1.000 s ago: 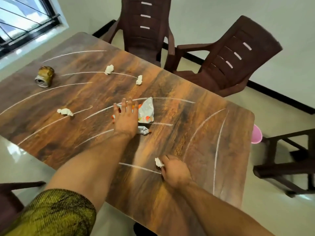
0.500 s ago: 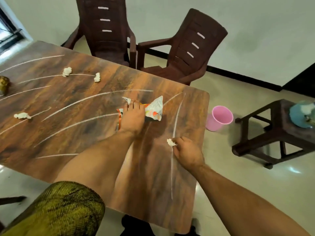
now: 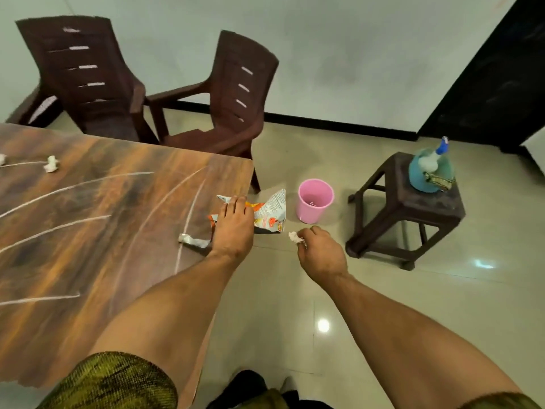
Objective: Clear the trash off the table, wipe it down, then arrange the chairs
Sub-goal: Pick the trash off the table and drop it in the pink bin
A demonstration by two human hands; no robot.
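Note:
My left hand (image 3: 233,228) lies flat on a crumpled white and orange snack wrapper (image 3: 269,215) at the right edge of the wooden table (image 3: 88,231); part of the wrapper hangs past the edge. A small silver foil scrap (image 3: 193,241) lies by my left wrist. Off the table's right edge, above the floor, my right hand (image 3: 320,250) pinches a small white paper ball (image 3: 295,237). A pink bin (image 3: 315,200) stands on the floor just beyond both hands. Another paper ball (image 3: 51,164) lies at the table's far left.
Two dark brown plastic chairs (image 3: 88,81) (image 3: 233,104) stand behind the table's far side. A dark stool (image 3: 413,214) right of the bin carries a blue spray bottle (image 3: 432,169) and a cloth. White chalk-like streaks cross the tabletop.
The view has swung right. My left hand has slid the wrapper to the table's right edge; my right hand has carried the paper ball off the table toward the pink bin.

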